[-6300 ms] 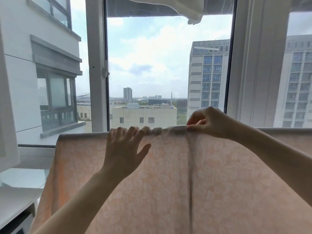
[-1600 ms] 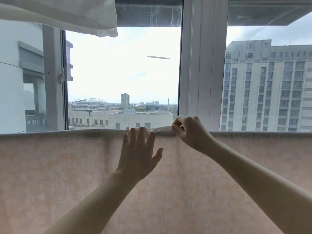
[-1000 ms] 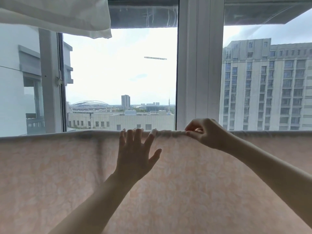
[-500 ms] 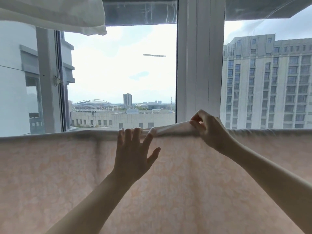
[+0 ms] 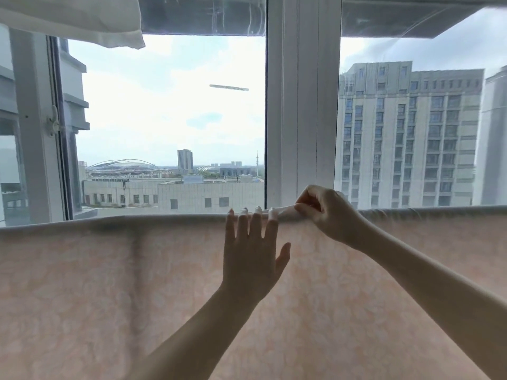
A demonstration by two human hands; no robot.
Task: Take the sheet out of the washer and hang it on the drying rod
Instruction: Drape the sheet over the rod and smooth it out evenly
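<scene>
Sheet: we see the pale peach, faintly patterned fabric sheet (image 5: 109,283) draped over a horizontal line that runs across the whole view at the height of our fingertips; it hangs down flat below both our hands and fills the lower half of the picture.
Rod: it is hidden under the folded top edge of the sheet, so we cannot make out the rod itself.
Left hand: our left hand (image 5: 253,256) lies flat against the hanging sheet, fingers straight and a little spread, thumb out to the side; the fingertips (image 5: 270,215) reach the top fold and touch it.
Right hand: our right hand (image 5: 326,212) sits just beside the left fingertips, its thumb and forefinger pinching a small raised ridge of the sheet's top edge, the other fingers curled.
Between the hands: the pinched ridge of cloth runs from the right thumb to the left index fingertip, lifted slightly above the rest of the fold.
Left of the left hand: a darker vertical crease (image 5: 137,248) shows in the sheet.
Beyond the hands: a white window frame post (image 5: 301,105) stands directly behind our right hand, with glass on both sides and a tall grey many-windowed building (image 5: 406,133) to the right.
Above the left hand: a white cloth (image 5: 82,20) hangs in the upper left corner.
</scene>
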